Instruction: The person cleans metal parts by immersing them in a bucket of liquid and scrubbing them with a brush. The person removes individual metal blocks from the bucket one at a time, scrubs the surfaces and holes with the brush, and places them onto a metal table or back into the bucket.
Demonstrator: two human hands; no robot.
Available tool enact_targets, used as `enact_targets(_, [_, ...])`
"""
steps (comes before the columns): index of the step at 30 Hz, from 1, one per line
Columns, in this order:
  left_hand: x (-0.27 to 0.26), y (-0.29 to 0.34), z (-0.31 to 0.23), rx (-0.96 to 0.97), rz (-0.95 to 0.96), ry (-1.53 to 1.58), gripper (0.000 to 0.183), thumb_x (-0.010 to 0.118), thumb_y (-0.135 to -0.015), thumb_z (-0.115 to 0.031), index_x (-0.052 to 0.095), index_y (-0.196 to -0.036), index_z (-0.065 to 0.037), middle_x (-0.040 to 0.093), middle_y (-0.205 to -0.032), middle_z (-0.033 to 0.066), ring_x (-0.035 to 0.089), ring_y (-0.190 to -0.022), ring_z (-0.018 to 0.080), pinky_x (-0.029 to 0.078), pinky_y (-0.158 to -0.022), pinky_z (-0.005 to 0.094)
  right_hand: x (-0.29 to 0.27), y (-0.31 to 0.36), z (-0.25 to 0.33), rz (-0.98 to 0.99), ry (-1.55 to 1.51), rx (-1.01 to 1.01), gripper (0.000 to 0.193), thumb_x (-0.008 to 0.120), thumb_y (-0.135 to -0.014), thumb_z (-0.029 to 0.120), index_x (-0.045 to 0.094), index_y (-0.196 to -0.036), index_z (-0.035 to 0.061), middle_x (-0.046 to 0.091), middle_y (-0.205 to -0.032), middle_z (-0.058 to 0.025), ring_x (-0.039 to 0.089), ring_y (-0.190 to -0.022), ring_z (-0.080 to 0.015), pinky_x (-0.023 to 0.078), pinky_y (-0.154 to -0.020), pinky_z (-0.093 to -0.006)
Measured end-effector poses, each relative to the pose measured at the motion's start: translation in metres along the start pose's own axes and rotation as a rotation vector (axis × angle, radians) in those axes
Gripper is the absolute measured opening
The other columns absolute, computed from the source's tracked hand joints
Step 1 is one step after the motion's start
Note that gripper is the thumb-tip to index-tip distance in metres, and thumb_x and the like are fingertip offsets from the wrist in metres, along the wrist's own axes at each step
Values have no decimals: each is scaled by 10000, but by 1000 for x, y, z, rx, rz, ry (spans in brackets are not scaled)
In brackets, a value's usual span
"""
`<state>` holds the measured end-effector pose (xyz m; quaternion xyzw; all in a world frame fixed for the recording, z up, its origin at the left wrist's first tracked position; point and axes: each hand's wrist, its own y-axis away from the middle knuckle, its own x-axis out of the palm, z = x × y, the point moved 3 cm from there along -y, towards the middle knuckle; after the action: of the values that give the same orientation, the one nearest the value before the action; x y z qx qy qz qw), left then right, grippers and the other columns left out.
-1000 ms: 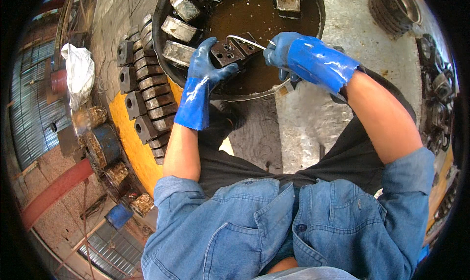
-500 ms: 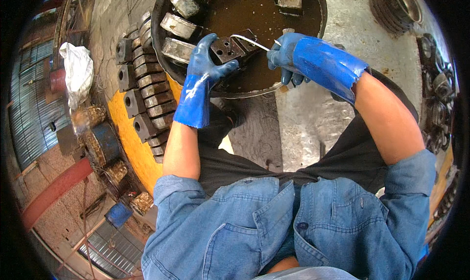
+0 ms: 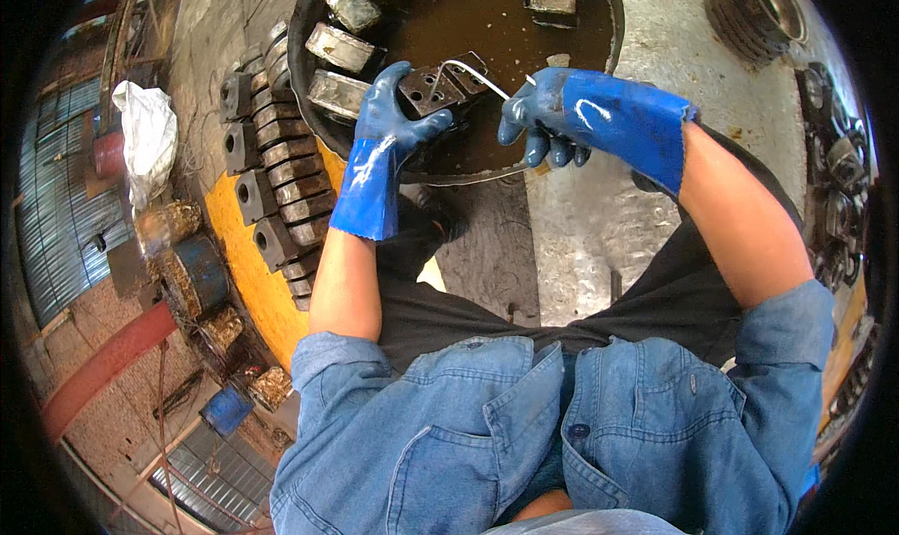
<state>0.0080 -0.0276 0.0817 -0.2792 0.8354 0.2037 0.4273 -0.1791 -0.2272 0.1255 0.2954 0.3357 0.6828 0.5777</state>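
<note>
The left hand (image 3: 398, 114), spread wide against the drilled block (image 3: 449, 87) in the round tub (image 3: 302, 58), should brace it firmly while the right hand (image 3: 551, 114), curled around the bent rod (image 3: 482, 79), guides that squarely.

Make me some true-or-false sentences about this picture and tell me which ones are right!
1. The right hand holds a bent rod. True.
2. Both hands wear red gloves. False: the gloves are blue.
3. The left hand is beside a dark block with holes. True.
4. The round tub is dry inside. False: it holds brown liquid.
5. A white bundle lies left of the tub. True.
</note>
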Motion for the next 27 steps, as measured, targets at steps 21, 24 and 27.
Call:
enact_targets(21, [2, 1, 1, 46, -6, 7, 978, 992, -669, -311, 542, -1479, 4, 685, -1366, 210, 661, -1275, 335, 513, -1132, 418, -36, -28, 20, -462, 301, 142, 361, 566, -1084, 385, 763, -1100, 83, 779, -817, -155, 745, -631, -248, 605, -601, -415])
enact_targets(24, [6, -4, -11, 104, -46, -71, 935, 989, -675, -310, 572, -1448, 12, 702, -1341, 216, 679, -1250, 340, 528, -1116, 417, -44, -35, 18, -564, 516, -53, 394, 551, -1089, 404, 760, -1099, 71, 781, -835, -148, 754, -670, -246, 611, -686, -431])
enact_targets(27, [17, -25, -30, 123, -32, -17, 938, 987, -646, -379, 617, -1408, 24, 697, -1340, 271, 682, -1257, 372, 525, -1115, 425, -53, -26, 19, -623, 534, -158, 432, 533, -1098, 432, 752, -1124, 61, 783, -854, -132, 757, -706, -242, 611, -746, -430])
